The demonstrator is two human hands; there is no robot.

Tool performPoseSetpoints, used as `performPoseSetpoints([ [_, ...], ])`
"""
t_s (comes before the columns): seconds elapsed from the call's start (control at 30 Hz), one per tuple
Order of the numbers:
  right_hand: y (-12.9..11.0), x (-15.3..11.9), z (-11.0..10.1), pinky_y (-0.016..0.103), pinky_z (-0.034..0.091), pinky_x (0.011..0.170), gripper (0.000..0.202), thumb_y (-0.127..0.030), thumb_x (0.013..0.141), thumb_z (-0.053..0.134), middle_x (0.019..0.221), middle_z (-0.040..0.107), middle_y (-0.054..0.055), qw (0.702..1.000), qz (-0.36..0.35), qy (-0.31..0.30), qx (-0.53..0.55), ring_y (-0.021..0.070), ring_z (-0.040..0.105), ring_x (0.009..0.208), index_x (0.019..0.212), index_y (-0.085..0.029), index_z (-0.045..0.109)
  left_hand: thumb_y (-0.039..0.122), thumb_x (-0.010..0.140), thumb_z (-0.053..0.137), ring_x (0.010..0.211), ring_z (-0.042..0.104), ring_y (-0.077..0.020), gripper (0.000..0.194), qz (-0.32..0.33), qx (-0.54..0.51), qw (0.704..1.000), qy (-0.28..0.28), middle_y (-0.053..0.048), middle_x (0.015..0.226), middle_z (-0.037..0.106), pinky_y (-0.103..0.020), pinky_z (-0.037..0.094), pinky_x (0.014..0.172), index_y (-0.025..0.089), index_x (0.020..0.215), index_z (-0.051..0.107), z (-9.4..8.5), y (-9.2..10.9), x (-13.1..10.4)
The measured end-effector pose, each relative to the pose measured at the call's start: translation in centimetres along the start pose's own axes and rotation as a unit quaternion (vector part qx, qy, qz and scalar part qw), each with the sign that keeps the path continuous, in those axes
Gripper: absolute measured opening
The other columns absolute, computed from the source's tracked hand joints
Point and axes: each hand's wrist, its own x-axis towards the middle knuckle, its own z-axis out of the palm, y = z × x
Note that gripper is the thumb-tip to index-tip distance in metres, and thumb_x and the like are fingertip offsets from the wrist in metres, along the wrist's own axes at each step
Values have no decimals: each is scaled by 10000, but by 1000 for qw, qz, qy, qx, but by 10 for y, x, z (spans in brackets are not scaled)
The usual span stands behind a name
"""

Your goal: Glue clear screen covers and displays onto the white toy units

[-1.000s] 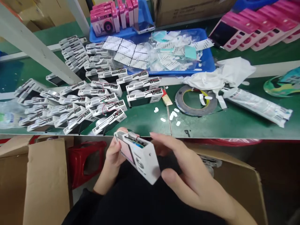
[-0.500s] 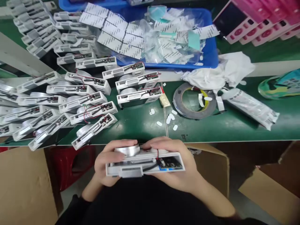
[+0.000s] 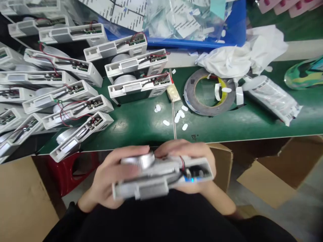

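Observation:
Between both hands, in front of the bench edge, is a white open-sided device housing (image 3: pixel 153 186), somewhat blurred. A silver ridged round part sticks up from its far side. Inside its right end are red and black wires and a small blue light. My left hand (image 3: pixel 108 178) grips the housing's left end, fingers over the top beside the round part. My right hand (image 3: pixel 202 154) wraps round the right end. The undersides of both grips are partly hidden by the housing.
Several similar housings (image 3: pixel 68 84) stand in rows on the green bench (image 3: pixel 136 124) at left. A blue tray (image 3: pixel 237 27) holds printed labels and film. A tape roll (image 3: pixel 190 97), small white pads (image 3: pixel 178 117), a crumpled white bag (image 3: pixel 227 60) and a silver packet (image 3: pixel 274 99) lie to the right.
The view has shifted closer to the bench, with its things shown larger. The housing has tilted, its right end higher, and a blue light now shows inside. Both hands keep their hold.

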Motion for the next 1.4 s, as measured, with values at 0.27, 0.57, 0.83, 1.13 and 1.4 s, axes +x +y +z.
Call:
performPoseSetpoints([
  [0.27,-9,2,14,340,677,822,717,-482,789,1014,1130,766,14,978,127,156,-50,206,777,952,1406,-343,676,270,1039,775,1155,793,-192,328,50,95,994,3,-18,1338,808,-280,667,993,331,1360,738,27,-7,11],
  [0.57,-21,10,14,261,588,647,423,-228,758,979,940,691,-36,964,122,191,-142,123,677,725,1025,-255,652,266,1017,804,1141,780,-180,330,39,56,998,-10,-12,1320,794,-260,665,948,356,1332,757,31,-12,6],
  [0.83,-16,3,18,325,606,672,402,-291,793,966,972,686,-27,960,80,197,-184,166,692,782,1042,-285,650,346,966,869,923,764,-150,254,47,53,997,14,-2,1120,814,-236,632,805,303,1194,765,39,-13,12],
  [1.13,-21,-2,21,406,623,659,354,-409,894,918,986,679,7,953,106,199,-203,213,694,781,1070,-322,623,390,978,860,829,745,-148,211,65,55,996,33,10,987,801,-267,625,799,298,1148,776,40,-21,16],
  [1.4,-19,3,14,390,622,770,310,-333,893,903,1053,683,8,950,155,209,-173,207,699,888,1086,-301,663,392,827,1002,1073,739,-168,585,36,153,987,-46,-6,1272,734,-235,612,886,331,1337,722,32,-3,17],
])
